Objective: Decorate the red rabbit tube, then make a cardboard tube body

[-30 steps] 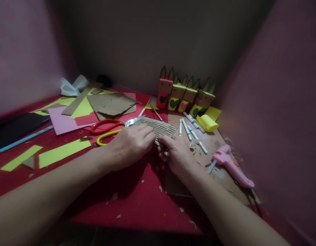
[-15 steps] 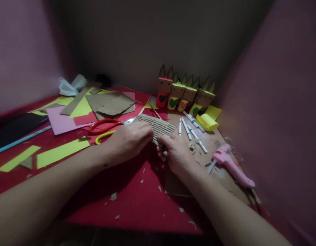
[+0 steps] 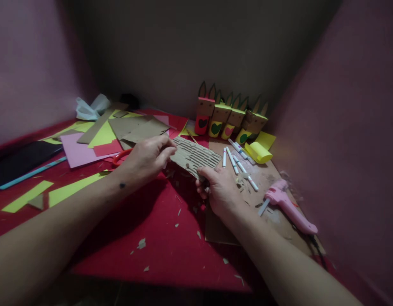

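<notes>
A piece of corrugated cardboard [image 3: 196,154] with bare ridges is held up above the red tabletop. Its lower left part looks smoother, with the ridges gone. My right hand [image 3: 217,185] grips its lower right edge, thumb on top and fingers curled under. My left hand [image 3: 153,154] is at the left edge of the piece, thumb and fingers pinched together against it. Whether a loose scrap is between those fingertips is hidden. Scissors with a red handle [image 3: 120,158] lie behind my left wrist, mostly covered.
Small torn scraps [image 3: 141,243] dot the red tabletop [image 3: 171,263]. Markers [image 3: 232,160] and a pink glue gun [image 3: 288,206] lie on a cardboard sheet at right. Decorated paper figures [image 3: 215,123] stand at the back. Coloured paper [image 3: 81,148] and flat cardboard [image 3: 135,127] spread leftward.
My left hand has moved left and up, from the middle of the cardboard to its left edge, uncovering more of it. My right hand keeps its grip in nearly the same place.
</notes>
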### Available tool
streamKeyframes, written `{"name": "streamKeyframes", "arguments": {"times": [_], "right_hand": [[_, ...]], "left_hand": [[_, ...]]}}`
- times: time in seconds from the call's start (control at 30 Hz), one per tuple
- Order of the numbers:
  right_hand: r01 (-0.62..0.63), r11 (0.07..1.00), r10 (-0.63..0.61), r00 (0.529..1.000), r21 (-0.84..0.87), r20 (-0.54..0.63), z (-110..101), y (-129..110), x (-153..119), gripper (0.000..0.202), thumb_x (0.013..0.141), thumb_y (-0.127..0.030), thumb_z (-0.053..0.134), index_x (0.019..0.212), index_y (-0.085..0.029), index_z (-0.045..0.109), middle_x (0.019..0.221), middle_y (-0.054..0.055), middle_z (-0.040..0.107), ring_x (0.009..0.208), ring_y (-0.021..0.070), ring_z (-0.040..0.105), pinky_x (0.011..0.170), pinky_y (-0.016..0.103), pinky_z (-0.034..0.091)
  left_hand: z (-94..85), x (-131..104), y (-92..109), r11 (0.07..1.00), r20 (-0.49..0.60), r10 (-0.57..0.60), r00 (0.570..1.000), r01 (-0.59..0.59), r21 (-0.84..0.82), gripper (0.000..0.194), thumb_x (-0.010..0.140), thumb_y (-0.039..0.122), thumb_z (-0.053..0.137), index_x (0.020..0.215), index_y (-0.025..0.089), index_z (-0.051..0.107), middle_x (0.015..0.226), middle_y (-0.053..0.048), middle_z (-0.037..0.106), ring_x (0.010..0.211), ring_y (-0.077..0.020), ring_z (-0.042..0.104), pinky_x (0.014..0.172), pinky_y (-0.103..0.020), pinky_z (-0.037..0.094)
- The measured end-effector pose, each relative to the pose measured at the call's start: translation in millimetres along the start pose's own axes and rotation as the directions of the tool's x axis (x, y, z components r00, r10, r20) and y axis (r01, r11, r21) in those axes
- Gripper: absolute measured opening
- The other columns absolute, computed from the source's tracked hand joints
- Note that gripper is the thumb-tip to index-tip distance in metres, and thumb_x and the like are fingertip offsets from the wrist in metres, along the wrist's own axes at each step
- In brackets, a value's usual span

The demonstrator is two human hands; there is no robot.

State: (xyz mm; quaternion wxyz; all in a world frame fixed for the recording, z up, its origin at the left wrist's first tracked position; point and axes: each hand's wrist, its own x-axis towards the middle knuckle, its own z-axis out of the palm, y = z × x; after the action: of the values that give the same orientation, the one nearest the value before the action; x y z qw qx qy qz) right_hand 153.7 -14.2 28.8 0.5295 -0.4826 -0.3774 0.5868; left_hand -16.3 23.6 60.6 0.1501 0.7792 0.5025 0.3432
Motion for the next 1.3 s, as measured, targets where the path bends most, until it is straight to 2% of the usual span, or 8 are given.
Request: {"name": "streamKeyframes", "arguments": {"times": [0.23,0.37,0.43,0.5,0.63,0.77,1.03,1.3], "right_hand": [[0.018,0.999,-0.017,0.999,-0.046,0.035,0.8,3.0,-0.8,0.011,0.064,-0.024,0.061,0.058,-0.016,0.059,0.048,-0.001,0.061,0.036,0.0065,0.047,0.032,0.017,0.031],[0.019,1.000,-0.019,0.999,-0.008,0.037,-0.5,3.7,0.8,0.008,0.063,-0.023,0.060,0.059,-0.016,0.059,0.050,0.000,0.063,0.036,0.0076,0.048,0.032,0.018,0.032],[0.023,1.000,-0.024,1.000,0.010,0.013,-1.2,3.3,1.5,0.006,0.063,-0.022,0.060,0.061,-0.016,0.059,0.052,0.001,0.064,0.036,0.0081,0.048,0.032,0.019,0.033],[0.017,0.999,-0.017,1.000,0.031,0.000,-1.6,3.0,1.8,0.006,0.062,-0.022,0.061,0.062,-0.016,0.059,0.053,0.002,0.065,0.037,0.0087,0.049,0.032,0.019,0.033],[0.029,0.998,-0.030,0.999,0.060,0.015,-1.7,4.3,2.1,0.008,0.064,-0.023,0.062,0.061,-0.016,0.059,0.052,0.000,0.062,0.039,0.0093,0.050,0.033,0.019,0.033],[0.091,0.994,-0.093,0.995,0.053,0.024,-0.8,5.7,1.1,0.009,0.065,-0.023,0.063,0.061,-0.016,0.060,0.051,-0.003,0.056,0.042,0.0093,0.048,0.035,0.020,0.034],[0.129,0.991,-0.130,0.991,0.017,0.039,4.7,6.7,-6.5,0.010,0.069,-0.025,0.066,0.065,-0.017,0.062,0.051,-0.006,0.052,0.046,0.0081,0.045,0.045,0.022,0.034],[0.268,0.960,-0.262,0.962,-0.084,0.083,8.4,0.9,-19.4,0.011,0.075,-0.022,0.062,0.069,-0.018,0.069,0.065,-0.004,0.062,0.066,0.0111,0.054,0.070,0.025,0.043]], "left_hand": [[13.2,-7.8,6.7,0.966,0.071,0.249,0.966,-0.253,0.058,0.018,0.084,0.026,0.049,0.070,0.017,0.055,0.067,-0.001,0.058,0.061,-0.0137,0.053,0.059,-0.026,0.041],[1.0,4.3,-8.6,0.989,-0.141,0.062,0.988,-0.042,0.139,0.016,0.083,0.023,0.051,0.069,0.018,0.056,0.064,0.000,0.057,0.058,-0.0136,0.052,0.055,-0.027,0.039],[-6.1,10.2,-17.9,0.991,-0.276,-0.051,0.960,0.083,0.107,0.013,0.083,0.024,0.053,0.073,0.019,0.058,0.067,-0.001,0.059,0.057,-0.0139,0.052,0.054,-0.028,0.040],[-8.6,11.3,-21.7,0.995,-0.338,-0.021,0.941,0.051,0.080,0.008,0.084,0.022,0.054,0.080,0.019,0.060,0.073,-0.002,0.062,0.061,-0.0144,0.055,0.057,-0.029,0.043],[3.1,0.1,-11.0,0.945,-0.156,0.323,0.933,-0.310,0.103,0.007,0.084,0.020,0.058,0.081,0.018,0.065,0.081,-0.003,0.064,0.072,-0.0147,0.059,0.067,-0.028,0.046],[20.4,-11.0,-2.7,0.873,-0.069,0.471,0.880,-0.453,0.179,0.018,0.090,0.021,0.052,0.083,0.016,0.067,0.078,-0.003,0.065,0.068,-0.0140,0.061,0.061,-0.025,0.046],[23.6,-18.2,-2.7,0.781,-0.045,0.567,0.822,-0.520,0.345,0.023,0.090,0.016,0.046,0.078,0.013,0.065,0.074,-0.006,0.067,0.064,-0.0159,0.062,0.056,-0.025,0.044],[22.4,-22.7,10.6,0.867,-0.009,0.408,0.913,-0.385,0.317,0.017,0.084,0.015,0.049,0.069,0.018,0.057,0.068,-0.004,0.064,0.059,-0.0150,0.056,0.056,-0.027,0.040]]}}
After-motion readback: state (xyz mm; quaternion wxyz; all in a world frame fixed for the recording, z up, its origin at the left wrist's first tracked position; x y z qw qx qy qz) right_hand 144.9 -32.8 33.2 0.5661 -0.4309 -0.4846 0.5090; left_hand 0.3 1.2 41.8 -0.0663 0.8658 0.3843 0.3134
